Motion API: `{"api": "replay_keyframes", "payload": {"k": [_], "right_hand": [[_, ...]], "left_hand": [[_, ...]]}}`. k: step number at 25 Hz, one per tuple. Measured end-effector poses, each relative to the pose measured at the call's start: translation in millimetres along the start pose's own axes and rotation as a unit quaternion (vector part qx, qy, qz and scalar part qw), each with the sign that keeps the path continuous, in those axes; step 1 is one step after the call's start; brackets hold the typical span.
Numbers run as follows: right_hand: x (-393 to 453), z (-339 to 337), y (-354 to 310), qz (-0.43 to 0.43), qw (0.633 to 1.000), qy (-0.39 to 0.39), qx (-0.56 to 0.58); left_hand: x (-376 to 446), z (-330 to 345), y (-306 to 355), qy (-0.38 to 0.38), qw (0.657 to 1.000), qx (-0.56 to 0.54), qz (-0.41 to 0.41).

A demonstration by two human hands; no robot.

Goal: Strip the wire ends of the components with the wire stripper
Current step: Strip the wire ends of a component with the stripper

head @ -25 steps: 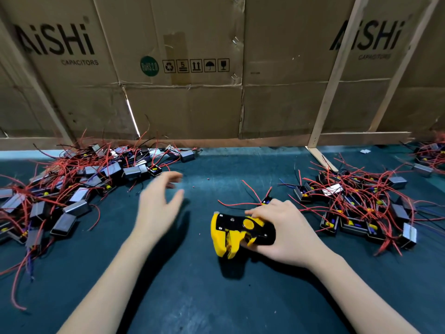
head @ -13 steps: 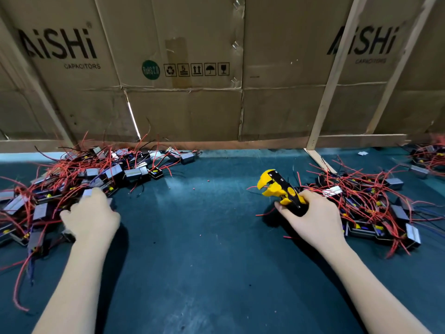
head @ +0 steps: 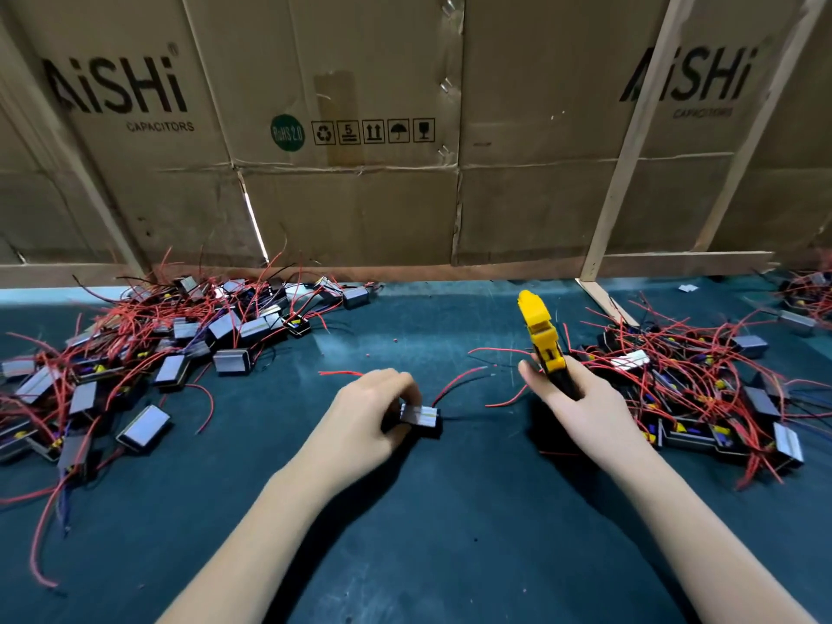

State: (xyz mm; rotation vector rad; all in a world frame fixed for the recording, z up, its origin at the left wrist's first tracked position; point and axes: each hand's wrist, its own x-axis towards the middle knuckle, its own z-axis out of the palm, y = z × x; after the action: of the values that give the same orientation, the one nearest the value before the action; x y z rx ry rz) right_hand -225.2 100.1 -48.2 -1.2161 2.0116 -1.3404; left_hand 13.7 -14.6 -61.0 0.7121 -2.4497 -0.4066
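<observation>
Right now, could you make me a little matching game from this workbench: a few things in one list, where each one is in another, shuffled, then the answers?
Things
1. wire stripper
2. component
3. left pile of components
4. cardboard wall

Places
A. standing behind the table
B. in the left hand, low on the table
C. heaped on the table, untouched
D. upright in the right hand, yellow head up

Pairs: 1-D, 2-B, 3-C, 4-A
</observation>
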Motion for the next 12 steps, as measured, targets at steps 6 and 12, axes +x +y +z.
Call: {"api": "replay_keyframes", "payload": {"k": [6,12], "right_hand": [[-1,3,4,-0.021,0.997,0.038,-0.063],[1,1,6,-0.091,0.984,0.108,-0.111]], "left_hand": [[-4,-9,1,-0.008,0.997,-0.073,-0.013],[-2,-10,14,-0.025,0.992,-0.118,0.044]]}}
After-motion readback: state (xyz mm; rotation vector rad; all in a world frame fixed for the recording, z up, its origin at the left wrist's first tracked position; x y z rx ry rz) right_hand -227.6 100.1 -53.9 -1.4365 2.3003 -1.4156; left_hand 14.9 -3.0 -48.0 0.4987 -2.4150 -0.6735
